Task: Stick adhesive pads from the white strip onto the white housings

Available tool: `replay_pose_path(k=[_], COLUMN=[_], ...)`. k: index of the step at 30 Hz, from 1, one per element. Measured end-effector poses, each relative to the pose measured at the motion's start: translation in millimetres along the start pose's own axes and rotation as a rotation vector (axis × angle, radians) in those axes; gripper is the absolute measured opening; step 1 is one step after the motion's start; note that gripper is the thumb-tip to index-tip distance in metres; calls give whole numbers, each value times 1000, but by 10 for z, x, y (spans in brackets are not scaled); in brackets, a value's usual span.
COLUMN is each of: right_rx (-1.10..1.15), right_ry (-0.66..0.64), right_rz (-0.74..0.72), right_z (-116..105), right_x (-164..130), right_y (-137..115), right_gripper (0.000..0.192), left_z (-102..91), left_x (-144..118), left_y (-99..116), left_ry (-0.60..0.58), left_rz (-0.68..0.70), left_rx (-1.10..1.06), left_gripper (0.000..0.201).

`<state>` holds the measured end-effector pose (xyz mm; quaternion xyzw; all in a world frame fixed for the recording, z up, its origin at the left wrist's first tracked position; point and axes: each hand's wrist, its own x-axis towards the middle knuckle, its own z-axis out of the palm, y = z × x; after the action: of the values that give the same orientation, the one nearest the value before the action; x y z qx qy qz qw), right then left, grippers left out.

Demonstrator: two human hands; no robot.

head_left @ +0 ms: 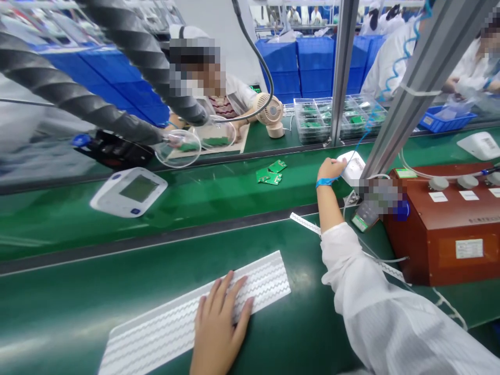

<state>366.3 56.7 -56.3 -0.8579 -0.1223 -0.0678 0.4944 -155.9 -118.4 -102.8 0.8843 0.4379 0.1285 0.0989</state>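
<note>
Right hand (331, 169) reaches across to the moving belt (219, 192), fingers curled around the edge of a white casing (353, 167) beside the brown box (441, 224), best lifted level; left hand (219, 323) lies flat, fingers spread, steadying the white ribbed tray (164, 328) on the tabletop (78, 307).

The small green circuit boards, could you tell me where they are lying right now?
In the head view, the green circuit boards lie loose on the green conveyor belt, left of the right hand.
</note>
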Motion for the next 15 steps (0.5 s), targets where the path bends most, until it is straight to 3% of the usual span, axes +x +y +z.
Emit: replay_pose_path(k=[4,8,15], right_rx=[36,-42,-262], right_ry=[42,70,-211], right_rz=[48,26,105], right_z=[-123,-277,-291], right_x=[20,83,163], right_y=[-88,-97,74], right_gripper=[78,81,107], left_z=[-33,-30,-92], left_x=[13,30,81], left_y=[19,77,213], left_ry=[-28,35,-2], left_rz=[-4,-8,4], left_rx=[3,-20,-14], left_gripper=[52,50,48])
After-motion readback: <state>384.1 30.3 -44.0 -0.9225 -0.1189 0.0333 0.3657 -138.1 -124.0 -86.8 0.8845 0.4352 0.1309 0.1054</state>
